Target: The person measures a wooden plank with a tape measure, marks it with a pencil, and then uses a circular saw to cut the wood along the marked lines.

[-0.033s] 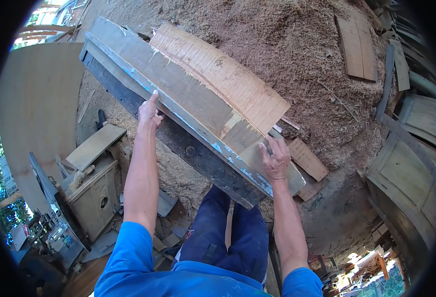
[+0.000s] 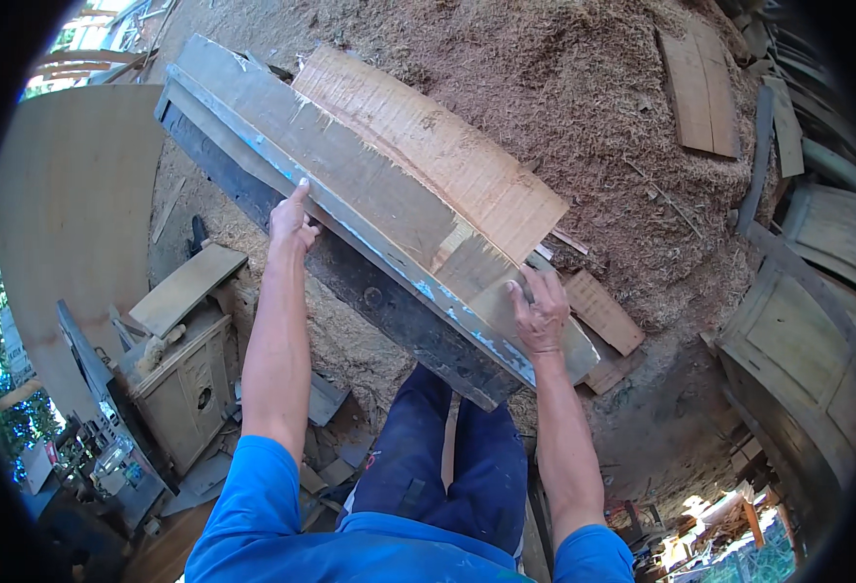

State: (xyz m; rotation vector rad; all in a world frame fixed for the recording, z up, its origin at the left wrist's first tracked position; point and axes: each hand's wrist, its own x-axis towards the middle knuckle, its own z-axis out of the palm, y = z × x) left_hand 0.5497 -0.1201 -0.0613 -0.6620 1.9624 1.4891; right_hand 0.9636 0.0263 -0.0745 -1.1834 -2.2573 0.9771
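Observation:
A long, weathered wooden panel (image 2: 350, 165) slants across the middle from far left to near right. Flaking light-blue paint runs along its near edge, and its far edge is torn into pale splinters. My left hand (image 2: 294, 223) is closed on the near edge, thumb on top and the other fingers partly hidden below. Near the right end, my right hand (image 2: 542, 311) grips the panel with its fingertips at the far edge and its thumb on the face. Under the panel lies a dark, worn beam (image 2: 379, 296). A lighter rough-sawn board (image 2: 447, 146) shows beyond the splintered edge.
Wood shavings (image 2: 564, 87) are heaped at the back. Loose boards (image 2: 700, 92) rest on the heap. On the left stand a wooden cabinet (image 2: 190, 389) and a tall plywood sheet (image 2: 78, 214). Panelled wooden pieces (image 2: 797, 330) lean at the right. Offcuts (image 2: 336, 471) lie by my legs.

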